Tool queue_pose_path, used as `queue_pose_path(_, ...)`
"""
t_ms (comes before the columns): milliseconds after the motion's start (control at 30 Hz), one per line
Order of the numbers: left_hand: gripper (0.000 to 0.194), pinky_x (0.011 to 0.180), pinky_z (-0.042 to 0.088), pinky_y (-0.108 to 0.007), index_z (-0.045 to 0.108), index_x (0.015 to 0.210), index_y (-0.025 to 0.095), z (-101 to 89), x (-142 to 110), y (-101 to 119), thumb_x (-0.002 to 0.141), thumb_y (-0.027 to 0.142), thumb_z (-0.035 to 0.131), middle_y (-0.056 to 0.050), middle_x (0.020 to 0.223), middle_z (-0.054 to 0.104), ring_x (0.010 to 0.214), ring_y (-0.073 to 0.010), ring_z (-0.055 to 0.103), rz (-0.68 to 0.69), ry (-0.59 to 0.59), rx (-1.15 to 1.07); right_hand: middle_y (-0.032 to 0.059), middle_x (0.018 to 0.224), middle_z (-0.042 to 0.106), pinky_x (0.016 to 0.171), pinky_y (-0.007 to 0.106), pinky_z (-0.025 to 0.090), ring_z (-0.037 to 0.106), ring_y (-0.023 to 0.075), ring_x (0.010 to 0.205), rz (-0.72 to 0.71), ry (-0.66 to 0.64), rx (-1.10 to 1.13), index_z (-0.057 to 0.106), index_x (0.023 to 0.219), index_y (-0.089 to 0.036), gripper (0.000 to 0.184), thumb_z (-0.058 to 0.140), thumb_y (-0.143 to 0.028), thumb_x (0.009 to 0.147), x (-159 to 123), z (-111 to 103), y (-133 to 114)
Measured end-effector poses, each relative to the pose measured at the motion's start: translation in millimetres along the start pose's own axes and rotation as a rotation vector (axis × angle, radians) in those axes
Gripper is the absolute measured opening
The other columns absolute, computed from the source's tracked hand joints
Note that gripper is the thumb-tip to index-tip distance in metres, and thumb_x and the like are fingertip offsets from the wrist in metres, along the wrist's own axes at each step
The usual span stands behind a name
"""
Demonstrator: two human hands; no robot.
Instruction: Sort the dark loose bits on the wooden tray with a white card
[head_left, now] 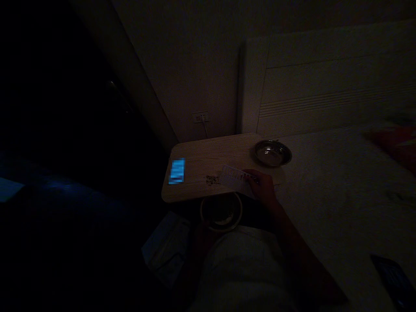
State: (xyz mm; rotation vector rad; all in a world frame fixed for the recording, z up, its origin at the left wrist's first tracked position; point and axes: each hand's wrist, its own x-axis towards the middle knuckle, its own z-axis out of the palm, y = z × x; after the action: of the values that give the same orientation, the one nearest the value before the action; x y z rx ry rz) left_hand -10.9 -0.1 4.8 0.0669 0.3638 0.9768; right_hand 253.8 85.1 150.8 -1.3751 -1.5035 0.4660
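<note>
My right hand (262, 187) is closed on a clear, flat plastic piece with rows of markings or holes (232, 174); I cannot make out its kind. Its left end is beside a small scatter of dark bits (212, 179) on the wooden tabletop (198, 151). Below the table's front edge is a round bowl (239, 212) with a pale rim, its inside mostly in shadow. My left hand (208, 234) is at the bowl's near left rim and seems to grip it, with the fingers mostly lost in the dark.
A shiny metal bowl (273, 153) stands at the table's right end. A glowing, blurred-out screen (177, 171) lies on the left. Behind is a wall socket (200, 117) with a plugged cable. A bed (325, 195) adjoins the right side, with a dark phone (394, 277) on it.
</note>
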Motion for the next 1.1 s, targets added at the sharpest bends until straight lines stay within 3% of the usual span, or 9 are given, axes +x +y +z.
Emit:
queue_pose_path(300, 0.033, 0.121, 0.022, -0.05, 0.077, 0.101, 0.014, 12.0, -0.5, 0.2, 0.086, 0.017, 0.047, -0.011, 0.11, 0.078, 0.109, -0.0279, 0.07, -0.014, 0.025, -0.003, 0.0077, 0.105, 0.078, 0.084, 0.039, 0.057, 0.074, 0.0269, 0.092, 0.01, -0.002, -0.014, 0.076, 0.108, -0.023, 0.026, 0.06, -0.034, 0.09, 2.1, 0.4, -0.9)
queue_pose_path(600, 0.032, 0.118, 0.029, -0.052, 0.075, 0.106, 0.011, 1.2, -0.2, 0.2, 0.087, 0.019, 0.05, -0.013, 0.111, 0.077, 0.11, -0.0298, 0.07, 0.004, 0.182, 0.047, 0.0077, 0.108, 0.078, 0.085, 0.039, 0.058, 0.073, 0.0265, 0.096, 0.004, -0.013, 0.018, 0.076, 0.108, -0.024, 0.026, 0.062, -0.034, 0.088, 0.7, 2.8, 2.8)
queue_pose_path(867, 0.03, 0.117, 0.032, -0.051, 0.076, 0.098, 0.01, 19.8, -1.4, -2.6, 0.085, 0.02, 0.051, -0.014, 0.105, 0.079, 0.106, -0.031, 0.071, 0.031, 0.28, 0.085, 0.0065, 0.107, 0.078, 0.087, 0.04, 0.058, 0.074, 0.0257, 0.096, 0.005, -0.026, 0.012, 0.076, 0.108, -0.024, 0.026, 0.061, -0.031, 0.088, 0.4, 0.7, 1.1)
queue_pose_path(967, 0.03, 0.117, 0.033, -0.05, 0.076, 0.1, 0.011, 16.8, -0.8, -2.3, 0.085, 0.017, 0.051, -0.013, 0.104, 0.079, 0.103, -0.029, 0.073, 0.056, 0.303, 0.08, 0.0068, 0.105, 0.078, 0.084, 0.038, 0.058, 0.074, 0.0252, 0.092, 0.009, -0.03, 0.002, 0.076, 0.107, -0.023, 0.025, 0.061, -0.031, 0.089, -0.2, -2.4, -0.2)
queue_pose_path(1100, 0.042, 0.113, 0.037, -0.054, 0.07, 0.12, 0.015, 7.2, -1.2, -1.2, 0.083, 0.015, 0.051, -0.011, 0.108, 0.079, 0.108, -0.031, 0.071, 0.064, 0.227, 0.028, 0.0073, 0.105, 0.078, 0.082, 0.038, 0.058, 0.074, 0.0255, 0.091, 0.013, -0.065, 0.002, 0.077, 0.106, -0.022, 0.026, 0.061, -0.03, 0.088, -2.8, -8.2, 0.1)
